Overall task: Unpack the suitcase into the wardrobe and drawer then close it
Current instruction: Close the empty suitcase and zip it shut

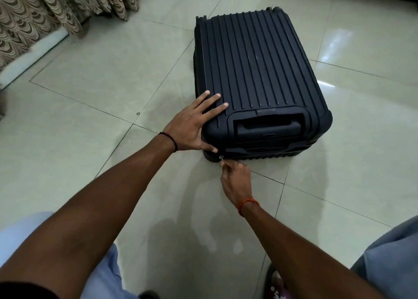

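A dark ribbed hard-shell suitcase [260,72] lies flat on the tiled floor with its lid down and its handle end toward me. My left hand [194,123] presses flat on the near left corner of the lid, fingers spread and thumb against the side. My right hand [235,176] is just below that corner and pinches the small metal zip pull [221,158] on the suitcase's seam. No clothes, wardrobe or drawer are in view.
Patterned beige curtains [45,16] hang at the upper left above a white sill. Glossy cream floor tiles [101,95] surround the suitcase. My knees in light blue trousers [101,264] frame the bottom corners, with footwear near the bottom edge.
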